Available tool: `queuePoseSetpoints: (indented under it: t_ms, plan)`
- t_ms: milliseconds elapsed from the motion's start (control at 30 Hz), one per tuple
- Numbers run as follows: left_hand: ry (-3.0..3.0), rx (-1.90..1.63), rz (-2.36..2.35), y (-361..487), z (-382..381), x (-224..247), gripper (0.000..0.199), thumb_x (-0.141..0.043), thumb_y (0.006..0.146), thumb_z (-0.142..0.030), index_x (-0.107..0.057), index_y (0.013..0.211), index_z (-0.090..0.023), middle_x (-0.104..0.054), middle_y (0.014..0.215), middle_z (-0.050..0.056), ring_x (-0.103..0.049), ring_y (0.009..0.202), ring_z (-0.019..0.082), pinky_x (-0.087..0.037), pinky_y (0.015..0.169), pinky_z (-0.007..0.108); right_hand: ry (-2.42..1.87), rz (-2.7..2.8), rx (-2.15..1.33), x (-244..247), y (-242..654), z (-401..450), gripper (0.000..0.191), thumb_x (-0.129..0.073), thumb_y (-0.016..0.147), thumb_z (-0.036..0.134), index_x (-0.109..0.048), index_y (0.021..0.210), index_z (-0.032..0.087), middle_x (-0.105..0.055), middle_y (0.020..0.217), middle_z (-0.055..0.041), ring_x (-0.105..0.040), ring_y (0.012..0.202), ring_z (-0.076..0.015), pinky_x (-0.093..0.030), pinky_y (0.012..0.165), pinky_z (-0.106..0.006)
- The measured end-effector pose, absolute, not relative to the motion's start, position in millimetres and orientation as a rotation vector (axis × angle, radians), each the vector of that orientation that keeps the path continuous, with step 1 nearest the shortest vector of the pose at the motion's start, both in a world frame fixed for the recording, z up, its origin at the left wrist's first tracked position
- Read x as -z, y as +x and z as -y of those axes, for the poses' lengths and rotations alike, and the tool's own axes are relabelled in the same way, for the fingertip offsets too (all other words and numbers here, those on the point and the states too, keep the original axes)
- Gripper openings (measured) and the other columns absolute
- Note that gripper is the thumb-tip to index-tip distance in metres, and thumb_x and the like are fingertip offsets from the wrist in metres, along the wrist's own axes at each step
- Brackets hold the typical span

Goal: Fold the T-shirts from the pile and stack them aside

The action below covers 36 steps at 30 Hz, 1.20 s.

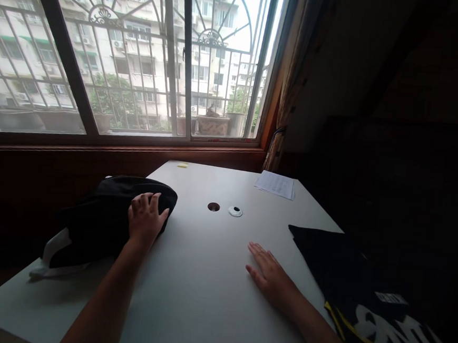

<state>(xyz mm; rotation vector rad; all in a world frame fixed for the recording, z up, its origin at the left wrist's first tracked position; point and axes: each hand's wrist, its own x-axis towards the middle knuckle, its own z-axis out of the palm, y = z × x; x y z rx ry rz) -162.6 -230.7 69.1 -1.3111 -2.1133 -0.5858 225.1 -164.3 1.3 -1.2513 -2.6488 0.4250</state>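
A black fabric bundle [107,204] with a white strip [54,250] hanging from it lies heaped on the table's left side. My left hand [146,218] is on top of this bundle near its right end, fingers bent into the cloth and thumb apart. My right hand [266,272] rests on the white tabletop [192,279] with nothing in it, its fingers stretched out and fairly flat. To its right is a dark garment [325,253] with white lettering and yellow trim, spread over the table's right edge. The garment's lower right part fades into shadow.
Ahead, the table has a round cable hole [213,207] with a loose white ring cover [235,211] beside it. Printed papers [275,184] lie at the far right corner, and a yellow slip [182,164] at the far left. A barred window [143,54] and tied curtain [279,138] stand beyond.
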Motion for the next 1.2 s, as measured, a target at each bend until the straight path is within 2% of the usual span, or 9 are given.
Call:
queuePoseSetpoints:
  t_ms: [133,300,400,633,833,900,1000,1067,1200]
  plan:
    - [-1.231,0.381,2.257,-178,232,-61,0.053,-0.063,0.089,-0.04,-0.055,0.135,-0.015,-0.057,0.129,0.019,-0.05,0.118,0.039,-0.047,0.09,0.048,-1.254,2.628,-0.445,-7,224,167,0.067,-0.037,0.101,0.05,-0.034,0.159,0.014,-0.033,0.163,-0.0105,-0.027,0.152,-0.0251,-0.02,0.126,-0.048]
    - [-1.47,0.374,2.457,-173,227,-61,0.026,-0.051,0.094,-0.03,-0.063,0.114,-0.018,-0.068,0.111,0.013,-0.064,0.101,0.031,-0.052,0.076,0.036,-1.224,2.614,-0.436,-4,226,166,0.064,-0.039,0.101,0.049,-0.039,0.156,0.017,-0.039,0.161,-0.0089,-0.032,0.151,-0.0253,-0.023,0.126,-0.047]
    - [-1.607,0.525,2.435,-160,221,-59,0.021,-0.047,0.097,-0.029,-0.063,0.107,-0.02,-0.07,0.109,0.011,-0.069,0.095,0.028,-0.052,0.076,0.035,-1.191,2.599,-0.421,-1,227,164,0.062,-0.041,0.1,0.049,-0.042,0.155,0.02,-0.042,0.159,-0.0079,-0.034,0.149,-0.0257,-0.024,0.125,-0.049]
    - [-2.409,1.043,1.928,-88,214,-40,0.017,-0.054,0.098,-0.028,-0.068,0.099,-0.018,-0.073,0.099,0.011,-0.069,0.09,0.025,-0.053,0.084,0.035,-1.186,2.515,-0.514,-2,230,165,0.065,-0.045,0.098,0.047,-0.035,0.158,0.022,-0.045,0.157,-0.0092,-0.04,0.146,-0.0258,-0.032,0.121,-0.047]
    - [-3.158,1.075,1.272,-32,238,-48,0.021,-0.057,0.099,-0.03,-0.071,0.111,-0.02,-0.073,0.11,0.009,-0.069,0.101,0.023,-0.054,0.093,0.033,-0.841,2.42,-0.687,-7,225,171,0.081,-0.067,0.086,0.047,-0.031,0.157,0.028,-0.044,0.156,-0.0101,-0.042,0.143,-0.029,-0.039,0.116,-0.048]
    - [-3.283,1.092,1.137,-25,245,-55,0.026,-0.053,0.101,-0.031,-0.068,0.119,-0.02,-0.07,0.121,0.011,-0.067,0.11,0.024,-0.052,0.1,0.035,-0.719,2.383,-0.764,-12,221,175,0.074,-0.072,0.084,0.044,-0.042,0.149,0.027,-0.052,0.148,-0.0111,-0.05,0.135,-0.0301,-0.045,0.111,-0.047]
    - [-3.326,1.137,1.121,-24,249,-61,0.033,-0.046,0.104,-0.034,-0.064,0.128,-0.022,-0.066,0.132,0.011,-0.061,0.123,0.026,-0.047,0.108,0.039,-0.67,2.332,-0.855,-21,219,177,0.039,-0.068,0.089,0.042,-0.062,0.124,0.025,-0.068,0.12,-0.0082,-0.065,0.108,-0.0265,-0.055,0.094,-0.041]
    - [-3.276,1.173,1.176,-28,249,-62,0.035,-0.041,0.105,-0.035,-0.063,0.129,-0.021,-0.066,0.131,0.011,-0.06,0.123,0.026,-0.047,0.109,0.04,-0.704,2.282,-0.871,-25,220,177,0.025,-0.063,0.092,0.043,-0.066,0.107,0.024,-0.07,0.101,-0.0048,-0.067,0.09,-0.0229,-0.056,0.082,-0.037]
    - [-3.074,1.133,1.329,-35,246,-62,0.036,-0.043,0.104,-0.039,-0.061,0.13,-0.021,-0.065,0.129,0.011,-0.061,0.12,0.024,-0.049,0.105,0.038,-0.858,2.065,-0.856,-26,229,171,0.031,-0.061,0.091,0.053,-0.066,0.093,0.023,-0.069,0.086,-0.0029,-0.065,0.08,-0.0219,-0.055,0.072,-0.034]
